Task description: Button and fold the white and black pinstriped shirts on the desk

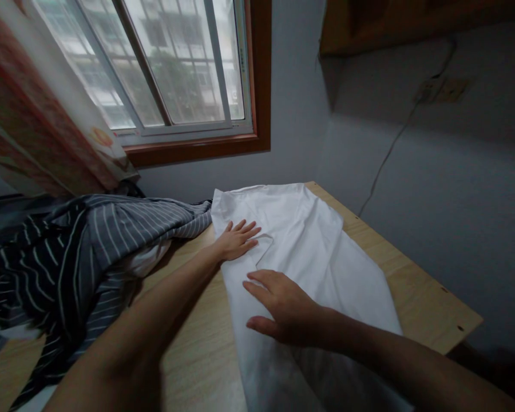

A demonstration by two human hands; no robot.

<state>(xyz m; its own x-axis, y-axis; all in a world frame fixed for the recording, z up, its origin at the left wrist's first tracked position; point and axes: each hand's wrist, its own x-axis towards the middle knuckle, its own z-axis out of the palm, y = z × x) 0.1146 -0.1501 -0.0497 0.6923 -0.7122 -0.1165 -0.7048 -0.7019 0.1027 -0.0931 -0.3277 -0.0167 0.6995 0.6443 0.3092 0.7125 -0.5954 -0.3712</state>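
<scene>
A white garment (309,240), which looks like a shirt, lies spread over the wooden table (201,349), partly folded over itself with soft creases. My left hand (238,240) rests flat on its left part, fingers spread, beside a small cloth flap or cuff-like edge (264,249). Nearer to me, my right hand (278,303) is over the cloth with its fingers apart and the thumb held away. Whether the right palm touches the fabric I cannot tell. Neither hand holds anything. My right forearm hides some of the garment's near end.
Striped dark and grey clothes (120,229) lie heaped at the left of the table. Behind are a window (184,68) and a patterned curtain (38,109). A cable (386,160) runs down the right wall from a socket (452,90), below a wooden shelf (369,34).
</scene>
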